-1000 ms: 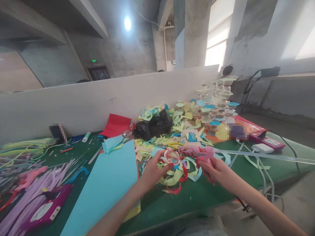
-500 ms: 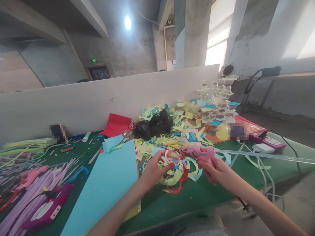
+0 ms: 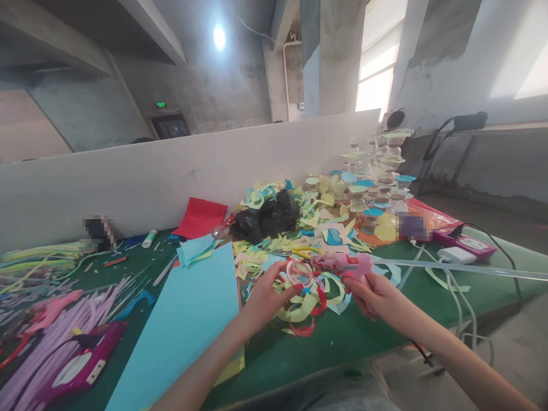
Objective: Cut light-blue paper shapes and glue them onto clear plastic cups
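Observation:
My left hand (image 3: 270,290) pinches a clear round plastic piece with a pinkish rim (image 3: 298,273) between thumb and fingers. My right hand (image 3: 371,294) is wrapped round the handle of a pink glue gun (image 3: 349,264). A long clear glue stick (image 3: 454,268) sticks out of its back to the right. The gun's nozzle end is close to the rim of the round piece; whether they touch is too small to tell. Beneath both hands lie yellow-green paper scraps (image 3: 299,311) and a red ring-shaped strip (image 3: 303,329).
Blue paper sheets (image 3: 171,325) lie left of my left hand. Behind are a black plastic bag (image 3: 268,220), yellow-handled scissors (image 3: 306,250) and stacked clear cups (image 3: 387,177). Purple power strips (image 3: 81,359) (image 3: 466,245) stand at both sides. Pipe cleaners (image 3: 85,311) cover the left.
The camera view has shifted very slightly. Both hands keep nearly the same place and hold the same things.

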`<state>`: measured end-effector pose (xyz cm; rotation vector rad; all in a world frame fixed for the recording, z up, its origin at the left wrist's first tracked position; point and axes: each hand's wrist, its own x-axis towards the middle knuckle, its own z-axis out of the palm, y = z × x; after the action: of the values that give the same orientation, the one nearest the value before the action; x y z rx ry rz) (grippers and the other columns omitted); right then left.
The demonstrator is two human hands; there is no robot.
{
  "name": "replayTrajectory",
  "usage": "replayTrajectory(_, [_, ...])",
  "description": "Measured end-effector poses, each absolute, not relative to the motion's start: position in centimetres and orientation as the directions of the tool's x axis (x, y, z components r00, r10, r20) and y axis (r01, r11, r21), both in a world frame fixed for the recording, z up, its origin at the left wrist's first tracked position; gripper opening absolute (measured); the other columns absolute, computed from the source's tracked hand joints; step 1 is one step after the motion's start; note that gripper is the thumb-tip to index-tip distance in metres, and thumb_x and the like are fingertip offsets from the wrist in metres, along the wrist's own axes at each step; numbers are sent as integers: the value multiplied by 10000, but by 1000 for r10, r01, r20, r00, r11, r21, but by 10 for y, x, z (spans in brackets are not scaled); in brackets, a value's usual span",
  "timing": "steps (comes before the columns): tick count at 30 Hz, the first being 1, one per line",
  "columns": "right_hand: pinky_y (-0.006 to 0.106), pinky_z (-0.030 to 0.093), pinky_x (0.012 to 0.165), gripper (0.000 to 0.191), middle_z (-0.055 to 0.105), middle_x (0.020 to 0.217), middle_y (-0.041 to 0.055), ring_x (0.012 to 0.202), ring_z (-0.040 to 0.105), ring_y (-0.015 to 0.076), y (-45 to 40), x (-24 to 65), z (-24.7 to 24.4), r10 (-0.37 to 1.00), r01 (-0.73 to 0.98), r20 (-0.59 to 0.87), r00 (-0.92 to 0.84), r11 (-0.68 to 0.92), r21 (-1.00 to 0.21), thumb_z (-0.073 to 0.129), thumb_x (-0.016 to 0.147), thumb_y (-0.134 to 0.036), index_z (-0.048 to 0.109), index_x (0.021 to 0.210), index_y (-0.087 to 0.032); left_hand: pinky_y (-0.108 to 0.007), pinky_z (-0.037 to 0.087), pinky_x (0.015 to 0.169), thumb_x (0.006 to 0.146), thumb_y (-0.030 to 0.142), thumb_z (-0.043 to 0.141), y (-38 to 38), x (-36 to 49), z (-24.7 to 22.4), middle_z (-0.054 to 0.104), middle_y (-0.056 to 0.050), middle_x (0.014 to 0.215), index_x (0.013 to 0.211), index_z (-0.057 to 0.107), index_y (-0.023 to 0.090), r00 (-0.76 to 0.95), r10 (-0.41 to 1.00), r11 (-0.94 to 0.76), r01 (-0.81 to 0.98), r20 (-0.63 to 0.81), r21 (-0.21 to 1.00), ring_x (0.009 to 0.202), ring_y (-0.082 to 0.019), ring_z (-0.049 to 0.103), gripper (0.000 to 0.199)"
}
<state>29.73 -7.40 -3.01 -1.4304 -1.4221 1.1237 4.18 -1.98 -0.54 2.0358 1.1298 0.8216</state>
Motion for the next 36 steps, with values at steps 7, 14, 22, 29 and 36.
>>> replayTrajectory(7, [240, 353, 437, 518, 478, 432, -55, 402, 447, 99, -74, 296, -30, 999, 300, -42, -19, -34, -953, 523, 805, -693, 407, 626, -221, -324, 473, 873, 814, 470, 625, -21, 42, -4, 635, -36, 1202, 1200, 547, 271, 430, 883, -395, 468, 187, 790, 1016, -220, 596, 441])
replayTrajectory(14, [246, 344, 438, 526, 451, 424, -67, 393, 432, 99, -73, 298, -29, 999, 295, -34, 7, -34, -955, 505, 796, -719, 439, 671, -213, -320, 472, 880, 810, 463, 629, -20, 42, -3, 636, -31, 1186, 1179, 560, 265, 420, 881, -408, 438, 219, 801, 1002, -206, 594, 424])
replayTrajectory(22, [247, 328, 418, 520, 454, 432, -61, 387, 434, 108, -79, 296, -19, 999, 194, -32, 3, -32, -981, 495, 798, -709, 534, 764, -191, -337, 470, 866, 822, 487, 597, -19, 41, -3, 615, -50, 1231, 1217, 570, 266, 408, 891, -391, 464, 200, 795, 932, -203, 589, 453])
replayTrajectory(29, [233, 339, 415, 508, 459, 431, -61, 386, 415, 97, -86, 278, -13, 997, 166, -31, -70, -19, -986, 528, 764, -705, 516, 723, -199, -327, 465, 881, 834, 533, 567, -22, 42, -4, 588, -51, 1252, 1240, 559, 276, 423, 888, -391, 495, 177, 776, 997, -211, 570, 480])
replayTrajectory(36, [228, 335, 423, 518, 438, 434, -67, 391, 392, 92, -84, 280, -18, 993, 150, -37, -110, -20, -988, 494, 806, -694, 555, 767, -181, -318, 489, 832, 815, 500, 601, -22, 43, -6, 614, -38, 1186, 1206, 583, 272, 417, 887, -400, 482, 197, 780, 925, -193, 587, 453])
